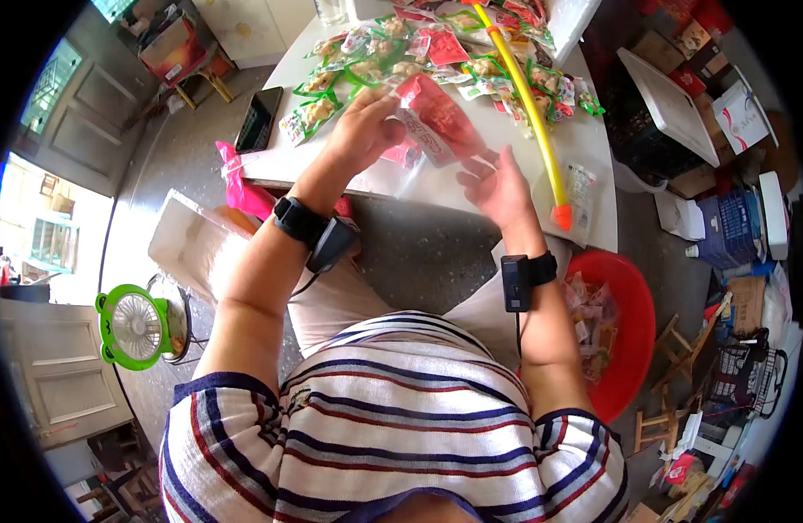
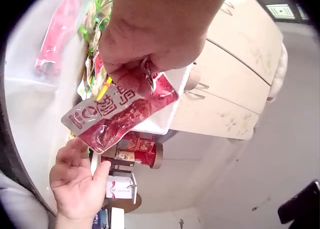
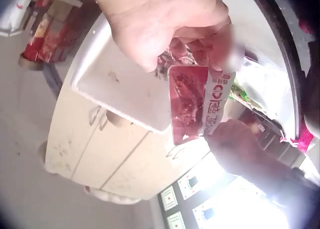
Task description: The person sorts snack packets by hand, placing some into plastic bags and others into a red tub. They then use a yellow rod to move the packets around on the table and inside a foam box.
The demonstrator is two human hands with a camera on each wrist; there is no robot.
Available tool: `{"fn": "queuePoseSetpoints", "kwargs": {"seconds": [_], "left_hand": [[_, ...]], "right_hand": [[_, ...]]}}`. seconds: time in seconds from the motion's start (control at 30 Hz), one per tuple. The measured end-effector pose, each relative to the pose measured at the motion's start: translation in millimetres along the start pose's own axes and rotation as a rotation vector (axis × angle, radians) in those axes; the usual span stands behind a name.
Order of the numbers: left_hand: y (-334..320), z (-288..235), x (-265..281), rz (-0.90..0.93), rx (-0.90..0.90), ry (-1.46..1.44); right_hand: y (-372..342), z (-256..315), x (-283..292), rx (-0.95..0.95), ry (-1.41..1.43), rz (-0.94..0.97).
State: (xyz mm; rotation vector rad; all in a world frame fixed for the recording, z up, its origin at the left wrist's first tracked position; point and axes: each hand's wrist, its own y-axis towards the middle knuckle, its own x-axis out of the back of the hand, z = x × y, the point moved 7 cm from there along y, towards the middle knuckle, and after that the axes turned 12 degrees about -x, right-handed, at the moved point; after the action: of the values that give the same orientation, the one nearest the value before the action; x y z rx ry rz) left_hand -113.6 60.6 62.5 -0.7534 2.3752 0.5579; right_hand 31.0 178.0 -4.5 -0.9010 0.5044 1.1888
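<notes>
My left hand (image 1: 364, 129) pinches one end of a flat red-and-clear vacuum-sealed food packet (image 1: 441, 113), held up over the table's near edge. White-banded printing shows on the packet (image 2: 117, 111) in the left wrist view. My right hand (image 1: 509, 196) is palm up by the packet's other end, its fingers loosely bent and fingertips close to the corner. In the left wrist view the right hand (image 2: 77, 191) lies spread below the packet. Another red packet (image 2: 59, 31) lies on the white table (image 1: 436, 193).
Many green-edged snack packets (image 1: 314, 113) cover the table's far half. A yellow stick with orange ends (image 1: 534, 109) lies across the right side. A red basin (image 1: 639, 340) with packets stands at right. A phone (image 1: 260, 118), white box (image 1: 188, 240) and green fan (image 1: 133, 327) are left.
</notes>
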Motion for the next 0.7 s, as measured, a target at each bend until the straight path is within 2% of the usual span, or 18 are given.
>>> {"fn": "queuePoseSetpoints", "kwargs": {"seconds": [0.1,0.13,0.23,0.27,0.37,0.4,0.43,0.5,0.57,0.6,0.7], "left_hand": [[-13,1,-12,-0.049,0.043,-0.028],[-15,3,-11,0.011,0.049,-0.048],[-26,1,-16,0.053,-0.035,0.3],[-31,-2,-25,0.089,-0.129,0.424],[-63,-10,-70,0.354,-0.716,1.07],[-71,-10,-80,0.421,-0.677,1.142],[-76,-7,-88,0.438,-0.634,1.085],[-86,-1,-91,0.538,-0.617,1.123],[-91,2,-90,0.567,-0.526,1.013],[-93,3,-89,0.578,-0.48,0.96],[-85,12,-59,0.266,-0.064,0.385]], "right_hand": [[-8,-11,11,-0.069,0.096,-0.03],[-9,-14,13,-0.073,0.115,-0.005],[-16,-16,11,-0.061,0.122,0.037],[-19,-17,6,-0.052,0.104,0.062],[-26,-18,-13,-0.058,0.061,0.13],[-27,-16,-18,-0.075,0.053,0.144],[-27,-15,-21,-0.089,0.046,0.155],[-20,-16,-2,-0.091,0.132,0.07],[-21,-18,12,-0.092,0.144,0.065],[-20,-16,12,-0.051,0.058,0.093],[-24,-12,3,-0.033,-0.025,0.213]]}}
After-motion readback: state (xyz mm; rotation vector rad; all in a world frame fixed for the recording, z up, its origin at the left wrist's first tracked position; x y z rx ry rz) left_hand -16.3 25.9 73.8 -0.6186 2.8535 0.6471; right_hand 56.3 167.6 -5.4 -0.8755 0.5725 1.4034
